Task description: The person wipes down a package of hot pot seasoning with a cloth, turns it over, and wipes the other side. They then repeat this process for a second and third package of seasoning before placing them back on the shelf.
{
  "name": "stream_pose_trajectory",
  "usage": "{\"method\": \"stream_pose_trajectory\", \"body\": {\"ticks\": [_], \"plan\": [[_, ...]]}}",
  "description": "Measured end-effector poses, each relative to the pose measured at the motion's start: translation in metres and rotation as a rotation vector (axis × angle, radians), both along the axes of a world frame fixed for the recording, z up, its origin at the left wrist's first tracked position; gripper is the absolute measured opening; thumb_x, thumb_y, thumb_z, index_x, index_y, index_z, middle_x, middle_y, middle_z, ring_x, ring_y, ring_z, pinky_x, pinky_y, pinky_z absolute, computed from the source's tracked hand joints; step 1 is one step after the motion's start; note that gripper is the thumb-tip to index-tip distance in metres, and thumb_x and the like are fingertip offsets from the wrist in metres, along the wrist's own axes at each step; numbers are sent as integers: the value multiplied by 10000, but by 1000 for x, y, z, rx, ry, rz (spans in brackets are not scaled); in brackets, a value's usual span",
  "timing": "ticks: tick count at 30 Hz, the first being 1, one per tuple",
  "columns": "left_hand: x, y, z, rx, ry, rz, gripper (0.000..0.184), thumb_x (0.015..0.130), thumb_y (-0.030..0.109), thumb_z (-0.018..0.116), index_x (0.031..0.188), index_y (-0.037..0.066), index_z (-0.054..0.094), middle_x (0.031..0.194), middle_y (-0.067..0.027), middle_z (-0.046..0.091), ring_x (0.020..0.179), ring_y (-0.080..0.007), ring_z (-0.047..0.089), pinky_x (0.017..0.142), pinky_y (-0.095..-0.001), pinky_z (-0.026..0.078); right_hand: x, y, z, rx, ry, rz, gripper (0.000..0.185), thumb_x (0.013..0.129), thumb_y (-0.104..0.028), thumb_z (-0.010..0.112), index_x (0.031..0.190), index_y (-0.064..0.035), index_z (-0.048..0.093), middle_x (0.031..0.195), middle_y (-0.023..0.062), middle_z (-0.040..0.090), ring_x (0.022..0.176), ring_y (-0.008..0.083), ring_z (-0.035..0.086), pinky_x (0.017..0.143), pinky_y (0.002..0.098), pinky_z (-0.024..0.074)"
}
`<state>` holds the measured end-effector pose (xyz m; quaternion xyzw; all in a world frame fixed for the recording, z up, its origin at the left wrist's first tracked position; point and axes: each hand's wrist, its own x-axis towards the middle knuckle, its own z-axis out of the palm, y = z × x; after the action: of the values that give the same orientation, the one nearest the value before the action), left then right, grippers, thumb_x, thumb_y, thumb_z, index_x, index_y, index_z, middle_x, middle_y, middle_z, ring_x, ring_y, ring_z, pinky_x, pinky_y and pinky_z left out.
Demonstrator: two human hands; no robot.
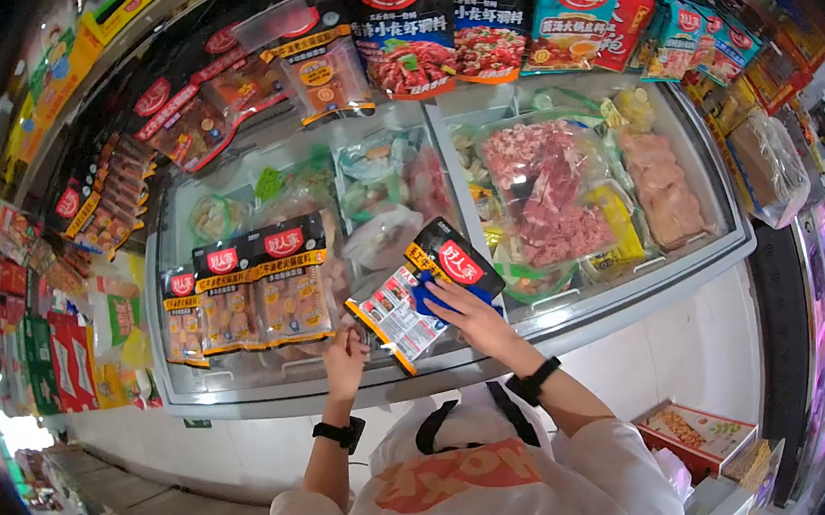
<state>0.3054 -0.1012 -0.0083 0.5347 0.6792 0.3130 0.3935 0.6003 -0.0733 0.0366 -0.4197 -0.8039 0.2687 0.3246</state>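
My right hand presses a bunched blue cloth against the face of a black-and-yellow hotpot seasoning packet. The packet lies tilted over the front edge of a glass-topped chest freezer, its printed panel facing up. Close to the packet's lower left corner is my left hand, with its fingers curled closed. Whether those fingers pinch the corner is too small to tell. Just left of that hand, similar seasoning packets lie in an overlapping row on the glass.
Meat and chicken pieces show inside the freezer. Crayfish seasoning bags and teal packets line its far edge. More dark packets stand at the left. A cardboard box sits at lower right.
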Motion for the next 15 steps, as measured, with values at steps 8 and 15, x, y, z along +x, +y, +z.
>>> {"method": "stream_pose_trajectory", "body": {"ticks": [8, 15], "plan": [[-10, 5, -27, -206, -694, 89, 299, 998, 202, 524, 1087, -79, 567, 966, -143, 649, 876, -213, 672, 793, -318, 570, -11, 55, -41, -1, -88, -237, 600, 732, 122, 558, 1313, -22, 535, 1434, 191, 436, 1359, 359, 378, 1135, 416, 321], [-7, 6, -27, -165, -736, 121, 247, 968, 174, 584, 1091, -40, 602, 949, -93, 646, 819, -172, 671, 762, -292, 575, -15, 68, -44, 74, -202, -119, 628, 692, 142, 551, 1293, -38, 565, 1416, 182, 461, 1356, 341, 386, 1144, 392, 320]]}}
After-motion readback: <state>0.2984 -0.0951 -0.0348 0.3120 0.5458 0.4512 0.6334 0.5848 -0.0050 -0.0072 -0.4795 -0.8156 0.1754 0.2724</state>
